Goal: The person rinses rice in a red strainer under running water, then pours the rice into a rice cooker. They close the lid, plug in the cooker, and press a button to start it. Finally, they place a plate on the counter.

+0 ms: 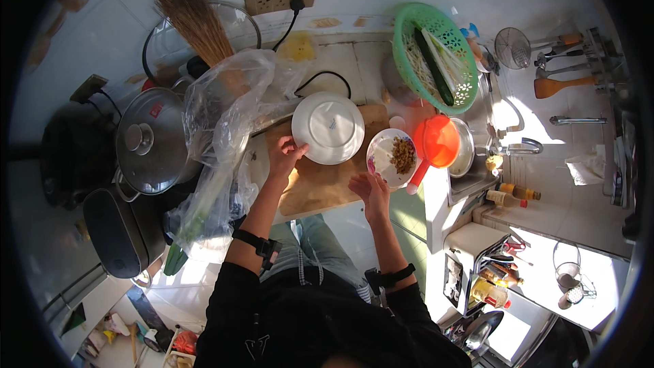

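Note:
My left hand point(284, 159) pinches the near left rim of a white plate point(328, 130). The plate's underside faces up and bears a small mark. Below it lies a wooden cutting board point(327, 186). At the right edge of the board is a white bowl point(382, 156) with a floral rim, holding brown chopped food point(403, 155). My right hand point(370, 190) overlaps the near rim of this bowl, with the fingers curled. Whether it grips the bowl or only rests by it is unclear.
An orange-red ladle point(438, 143) sits by the sink point(462, 191). Behind it, a green colander point(462, 30) holds vegetables. Leeks in a clear plastic bag point(225, 138) lie left of the board, next to a lidded pot point(148, 163). A black cable point(327, 72) loops behind the plate.

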